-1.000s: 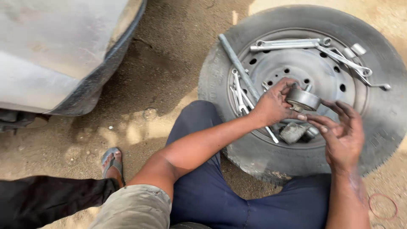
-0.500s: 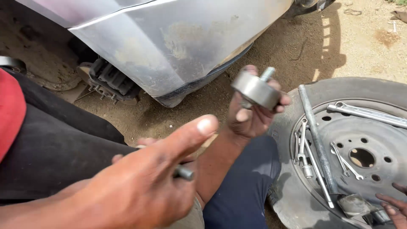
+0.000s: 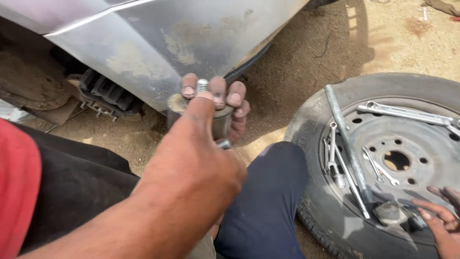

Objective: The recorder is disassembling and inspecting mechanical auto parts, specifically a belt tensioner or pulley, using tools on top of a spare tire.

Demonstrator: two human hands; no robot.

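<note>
I judge this a hand-over: my left hand clasps the studded metal cylinder below the car panel, a co-worker's hand covers it, my right hand lies open on the wheel; letting go calls for their firm hold.

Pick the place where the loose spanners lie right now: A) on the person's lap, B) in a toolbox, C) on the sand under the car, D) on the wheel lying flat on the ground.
D: the spanners rest on the steel rim of the wheel lying flat on the ground.
</note>
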